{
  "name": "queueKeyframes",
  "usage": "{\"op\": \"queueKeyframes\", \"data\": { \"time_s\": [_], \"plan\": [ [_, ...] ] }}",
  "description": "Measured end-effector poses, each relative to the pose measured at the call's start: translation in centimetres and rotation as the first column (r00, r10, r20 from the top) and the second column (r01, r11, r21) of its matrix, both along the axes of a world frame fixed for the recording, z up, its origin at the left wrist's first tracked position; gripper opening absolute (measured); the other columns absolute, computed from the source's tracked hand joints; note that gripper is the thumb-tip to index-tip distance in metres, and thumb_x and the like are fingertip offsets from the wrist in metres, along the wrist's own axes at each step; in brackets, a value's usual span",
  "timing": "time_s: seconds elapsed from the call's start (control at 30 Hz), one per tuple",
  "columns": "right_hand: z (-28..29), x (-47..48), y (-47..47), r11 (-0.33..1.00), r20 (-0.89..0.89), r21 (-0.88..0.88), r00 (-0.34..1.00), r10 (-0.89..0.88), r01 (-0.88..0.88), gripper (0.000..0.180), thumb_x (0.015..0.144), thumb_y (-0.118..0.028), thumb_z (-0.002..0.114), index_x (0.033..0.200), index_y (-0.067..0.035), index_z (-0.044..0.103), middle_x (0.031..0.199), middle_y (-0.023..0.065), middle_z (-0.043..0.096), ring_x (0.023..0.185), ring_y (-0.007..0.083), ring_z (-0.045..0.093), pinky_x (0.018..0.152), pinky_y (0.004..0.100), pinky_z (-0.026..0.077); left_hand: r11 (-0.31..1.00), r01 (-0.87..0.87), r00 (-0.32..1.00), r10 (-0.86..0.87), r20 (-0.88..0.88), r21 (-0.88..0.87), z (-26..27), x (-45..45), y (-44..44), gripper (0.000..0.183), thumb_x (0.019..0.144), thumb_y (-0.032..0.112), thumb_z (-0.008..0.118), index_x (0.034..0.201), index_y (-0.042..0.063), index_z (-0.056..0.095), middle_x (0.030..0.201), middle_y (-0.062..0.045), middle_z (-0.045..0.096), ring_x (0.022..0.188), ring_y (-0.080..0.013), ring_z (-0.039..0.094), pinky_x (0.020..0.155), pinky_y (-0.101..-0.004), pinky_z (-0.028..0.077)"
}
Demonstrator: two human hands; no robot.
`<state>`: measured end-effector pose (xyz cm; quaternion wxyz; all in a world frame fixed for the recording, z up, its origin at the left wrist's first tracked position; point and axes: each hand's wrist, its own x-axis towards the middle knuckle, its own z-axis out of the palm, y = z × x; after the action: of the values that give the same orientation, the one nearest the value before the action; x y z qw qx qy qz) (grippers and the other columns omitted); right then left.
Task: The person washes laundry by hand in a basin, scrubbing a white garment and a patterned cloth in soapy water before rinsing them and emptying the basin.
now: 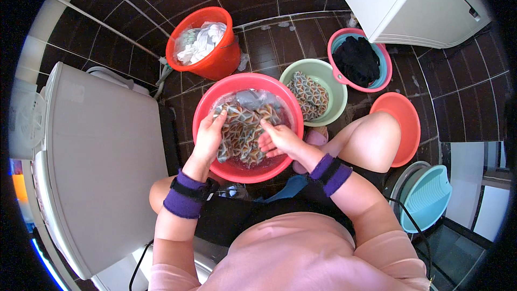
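A round pink plastic basin (247, 178) of soapy water stands on the floor between my knees. In it lies a wet, bunched cloth (242, 137) with a geometric star pattern in grey, brown and orange. My left hand (210, 131) grips the cloth's left edge, thumb on top. At the cloth's right side, my right hand (278, 139) has its thumb against a raised fold, with the other fingers loosely spread; whether they pinch any fabric is unclear. Behind the cloth, a grey-blue piece (258, 98) shows in the suds, its kind hard to tell.
A red bucket (226, 58) holds white laundry. Right of my basin are a pale green basin (338, 103) with matching patterned cloth, a pink-rimmed basin (387, 64) with black clothing, an orange basin (412, 129) and a turquoise washboard basin (426, 202). White appliances (105, 161) flank the tiled floor.
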<state>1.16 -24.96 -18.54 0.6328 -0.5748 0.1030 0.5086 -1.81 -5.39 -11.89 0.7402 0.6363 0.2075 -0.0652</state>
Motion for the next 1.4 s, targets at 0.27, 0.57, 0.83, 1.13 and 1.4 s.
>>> {"op": "queueKeyframes", "data": {
  "time_s": [0.27,0.57,0.83,1.13,1.4],
  "plan": [
    [-2.3,0.2,2.3,0.878,0.719,-0.285,0.692,-0.070,0.385,0.070,0.079,-0.055,0.063,0.114,0.001,0.039,0.098,0.0157,0.055,0.072,0.0283,0.061,0.067,0.0405,0.052,0.991,-0.043,0.972,0.012,0.236,0.128,6.2,-0.2,-0.8,0.028,0.096,0.014,0.047,0.116,-0.004,0.055,0.101,-0.007,0.064,0.090,-0.0107,0.059,0.081,-0.0253,0.046],
    [-2.5,5.9,-0.1,0.788,0.954,-0.193,0.299,0.012,0.584,0.009,0.088,-0.016,0.050,0.092,-0.009,0.055,0.077,0.0165,0.064,0.071,0.0372,0.062,0.063,0.0486,0.047,0.937,-0.347,0.913,0.331,0.237,0.027,6.4,0.7,5.5,0.021,0.093,0.016,0.051,0.104,0.000,0.060,0.093,-0.006,0.066,0.081,-0.0129,0.061,0.076,-0.0262,0.048],
    [-1.9,5.3,4.0,0.915,0.881,-0.265,0.463,0.101,0.305,0.046,0.084,-0.032,0.063,0.119,-0.010,0.044,0.096,0.0146,0.064,0.091,0.0299,0.063,0.078,0.0437,0.048,0.965,-0.262,0.943,0.252,0.216,0.020,4.6,0.6,4.2,0.026,0.092,0.015,0.051,0.110,-0.002,0.058,0.099,-0.007,0.065,0.086,-0.0139,0.062,0.079,-0.0267,0.048],
    [-1.8,5.7,0.9,0.855,0.851,-0.449,0.418,0.319,0.261,0.028,0.079,-0.014,0.055,0.106,-0.017,0.063,0.096,0.0134,0.063,0.081,0.0304,0.062,0.069,0.0425,0.050,0.847,-0.531,0.811,0.517,0.275,-0.024,4.4,0.2,10.9,0.023,0.093,0.015,0.048,0.106,-0.001,0.058,0.097,-0.007,0.065,0.086,-0.0149,0.062,0.079,-0.0286,0.048],
    [-1.8,3.7,0.1,0.618,0.713,-0.699,0.287,0.640,0.361,0.040,0.070,-0.012,0.064,0.111,-0.012,0.063,0.108,0.0154,0.053,0.105,0.0343,0.047,0.080,0.0441,0.049,0.832,-0.081,0.985,-0.016,0.171,0.548,-4.3,0.3,8.3,0.028,0.096,0.017,0.044,0.117,0.002,0.054,0.106,-0.010,0.063,0.100,-0.0201,0.058,0.089,-0.0313,0.044]
  ]
}}
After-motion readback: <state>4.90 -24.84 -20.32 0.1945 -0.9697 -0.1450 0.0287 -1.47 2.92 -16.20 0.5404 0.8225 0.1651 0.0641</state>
